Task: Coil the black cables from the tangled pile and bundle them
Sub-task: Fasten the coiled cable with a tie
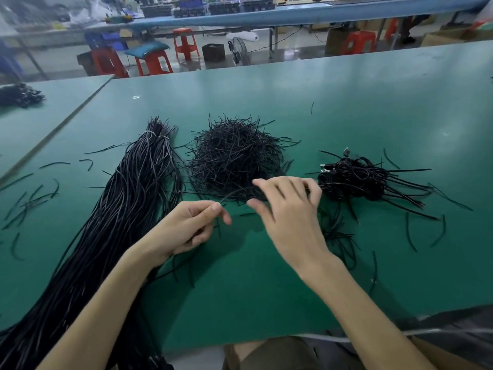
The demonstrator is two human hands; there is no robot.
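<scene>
A long bundle of black cables (128, 198) runs from the table's near left edge up to the middle, tied near its far end. A heap of short black ties (234, 156) lies in the middle. Coiled, tied cables (357, 180) are piled to the right. My left hand (186, 225) pinches a thin black cable (237, 192) between thumb and forefinger, the other fingers curled. My right hand (288, 206) hovers just right of it, blurred, fingers spread and loosely bent over the near edge of the tie heap; whether it holds anything cannot be made out.
The green table (346, 108) carries scattered short black ties at left and right. Another black pile (18, 94) sits on the neighbouring table at far left. Red stools (152, 62) and a floor fan (238, 50) stand beyond the far edge.
</scene>
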